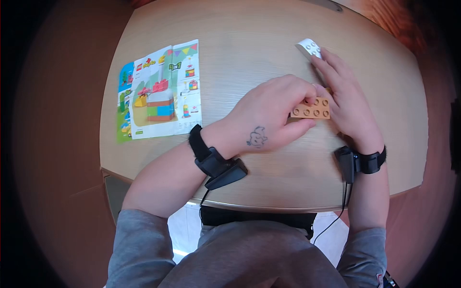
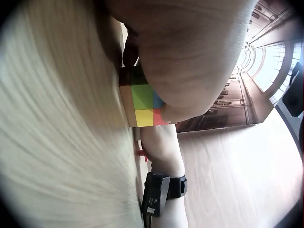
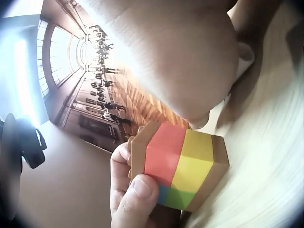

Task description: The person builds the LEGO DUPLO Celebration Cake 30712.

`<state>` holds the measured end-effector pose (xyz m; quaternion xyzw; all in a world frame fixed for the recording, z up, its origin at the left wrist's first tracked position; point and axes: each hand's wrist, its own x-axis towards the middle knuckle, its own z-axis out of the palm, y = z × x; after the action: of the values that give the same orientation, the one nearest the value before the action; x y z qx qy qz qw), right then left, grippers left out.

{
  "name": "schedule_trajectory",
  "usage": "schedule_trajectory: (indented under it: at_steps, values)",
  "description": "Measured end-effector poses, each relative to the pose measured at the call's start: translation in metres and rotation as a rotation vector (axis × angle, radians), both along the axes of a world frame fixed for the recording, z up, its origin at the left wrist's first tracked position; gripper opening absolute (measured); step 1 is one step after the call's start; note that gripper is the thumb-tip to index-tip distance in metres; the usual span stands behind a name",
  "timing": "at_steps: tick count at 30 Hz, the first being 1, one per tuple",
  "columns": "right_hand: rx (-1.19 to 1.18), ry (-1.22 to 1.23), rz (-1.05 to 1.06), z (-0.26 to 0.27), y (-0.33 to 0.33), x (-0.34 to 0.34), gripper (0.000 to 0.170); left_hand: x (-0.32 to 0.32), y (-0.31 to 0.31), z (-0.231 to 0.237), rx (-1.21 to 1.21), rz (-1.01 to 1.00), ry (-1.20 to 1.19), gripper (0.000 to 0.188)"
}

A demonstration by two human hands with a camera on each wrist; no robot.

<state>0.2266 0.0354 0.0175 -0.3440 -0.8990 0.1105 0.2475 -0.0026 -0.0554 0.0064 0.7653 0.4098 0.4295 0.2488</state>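
My left hand (image 1: 273,108) grips a stack of toy building bricks, its thumb on the near side of the studded tan top brick (image 1: 318,113). In the right wrist view the stack shows red (image 3: 164,154) and yellow (image 3: 194,159) bricks over blue and green ones, with tan bricks at both ends. My right hand (image 1: 353,103) is just right of the stack, its fingers reaching away over the table. Their tips are right at a white studded brick (image 1: 309,47) with a rounded end. The right palm hides part of what lies beneath it.
A picture leaflet (image 1: 161,96) with brick models lies at the left of the wooden table (image 1: 240,43). Black wrist cameras (image 1: 218,165) are strapped on both arms, cables trailing to the near table edge. In the left wrist view something small and red (image 2: 142,153) appears past the right wrist.
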Motion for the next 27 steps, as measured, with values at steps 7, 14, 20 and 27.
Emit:
schedule_trajectory:
  at_steps: [7,14,20,27]
  values:
    - [-0.154,0.040,-0.169,0.015,-0.011,-0.001,0.047,-0.001,0.001,-0.004,0.047,-0.011,-0.009,0.035]
    - [-0.083,0.007,-0.044,0.014,-0.007,-0.001,0.031,0.000,-0.001,-0.003,0.042,-0.037,0.002,0.034]
    - [-0.085,0.004,-0.089,0.019,-0.014,-0.003,0.030,0.000,-0.001,-0.003,0.035,-0.042,-0.001,0.034]
    - [-0.224,0.074,-0.326,0.046,-0.008,0.032,0.025,-0.001,-0.001,-0.002,0.053,-0.027,-0.002,0.036]
